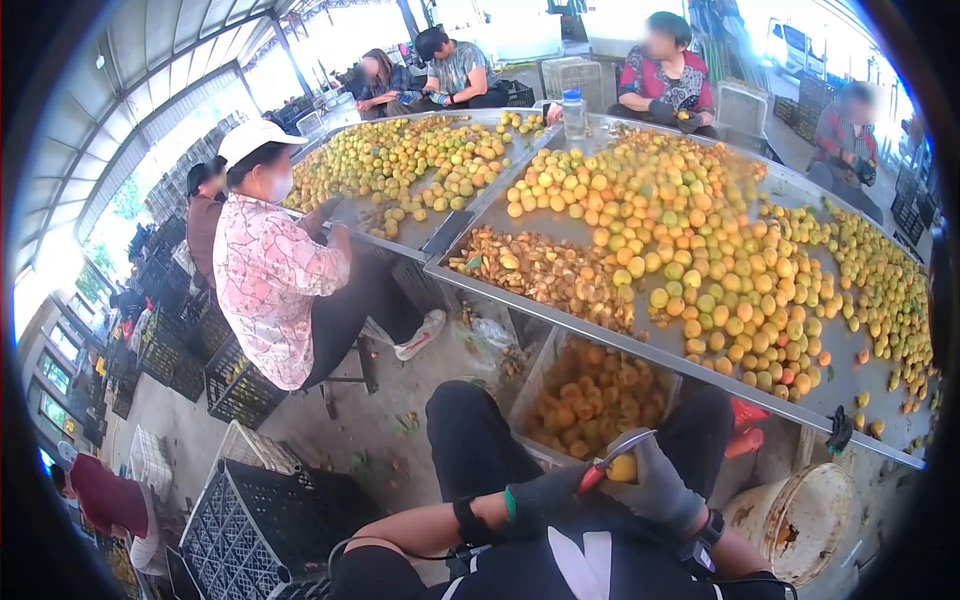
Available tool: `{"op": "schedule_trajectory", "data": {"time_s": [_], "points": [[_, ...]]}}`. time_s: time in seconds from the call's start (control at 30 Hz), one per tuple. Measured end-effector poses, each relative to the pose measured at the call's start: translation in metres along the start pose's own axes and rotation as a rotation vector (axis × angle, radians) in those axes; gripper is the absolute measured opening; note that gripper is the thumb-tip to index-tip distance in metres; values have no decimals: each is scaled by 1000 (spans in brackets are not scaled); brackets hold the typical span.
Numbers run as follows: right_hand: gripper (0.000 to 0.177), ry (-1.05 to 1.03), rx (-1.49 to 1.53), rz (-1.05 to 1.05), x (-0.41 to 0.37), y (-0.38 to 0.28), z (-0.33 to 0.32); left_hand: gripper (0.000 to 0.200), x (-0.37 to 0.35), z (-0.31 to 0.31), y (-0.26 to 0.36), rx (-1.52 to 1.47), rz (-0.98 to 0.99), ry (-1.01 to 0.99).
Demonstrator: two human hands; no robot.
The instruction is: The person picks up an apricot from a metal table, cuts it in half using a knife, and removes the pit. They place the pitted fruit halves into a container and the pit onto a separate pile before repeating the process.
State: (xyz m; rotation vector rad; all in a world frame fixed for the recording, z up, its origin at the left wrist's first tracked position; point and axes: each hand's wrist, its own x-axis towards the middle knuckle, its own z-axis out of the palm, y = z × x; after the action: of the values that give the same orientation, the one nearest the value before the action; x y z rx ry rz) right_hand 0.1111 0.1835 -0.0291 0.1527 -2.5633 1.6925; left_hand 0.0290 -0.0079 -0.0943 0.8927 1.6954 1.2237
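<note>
Above my lap, my left hand [545, 495], in a dark glove with a green cuff, is closed on a knife with a red handle [592, 478]. Its curved blade lies against a yellow fruit [622, 467]. My right hand [660, 487], in a grey glove, holds that fruit from the right side. Just beyond my hands, between my knees, stands a crate [530, 375] filled with cut fruit halves [595, 395].
A metal table [560, 318] carries many yellow fruits [740, 290] and a pile of pits [540, 265]. A bottle [574, 115] stands on it. Several people sit around, one in a white cap [258, 140]. Black crates [270, 520] are at left, a bucket [800, 520] at right.
</note>
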Motion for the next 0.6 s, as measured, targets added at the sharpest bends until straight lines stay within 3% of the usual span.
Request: {"op": "schedule_trajectory", "data": {"time_s": [0.03, 0.07, 0.1, 0.23, 0.33, 0.4, 0.47, 0.5, 0.57, 0.6], "points": [[47, -52, 219, 139, 3, -11, -4, 41, 0, -2, 10, -4, -2, 1], [45, -107, 436, 278, 4, -16, -6, 41, -1, -4, 21, 197, 16, 36], [45, -114, 438, 280, 5, -14, -6, 41, -1, -7, 29, 399, 31, 71], [43, -164, 656, 357, 7, 5, 0, 43, 0, -8, 33, 558, 22, 81], [43, -162, 700, 412, 7, 3, -6, 36, 4, -8, 34, 353, 51, 108], [42, -163, 679, 420, 7, 7, -13, 28, -3, -20, 47, -128, 80, 192], [42, 89, 903, 594, 4, 25, -20, 20, -12, -33, 65, -618, 88, 268], [42, 103, 910, 608, 6, 24, -19, 16, -14, -39, 70, -866, 84, 300], [45, 160, 1480, 376, 16, 16, -21, 18, -14, -47, 75, -793, 66, 352], [47, 197, 1488, 302, 20, 20, -17, 20, -14, -49, 76, -791, 67, 337]]}}
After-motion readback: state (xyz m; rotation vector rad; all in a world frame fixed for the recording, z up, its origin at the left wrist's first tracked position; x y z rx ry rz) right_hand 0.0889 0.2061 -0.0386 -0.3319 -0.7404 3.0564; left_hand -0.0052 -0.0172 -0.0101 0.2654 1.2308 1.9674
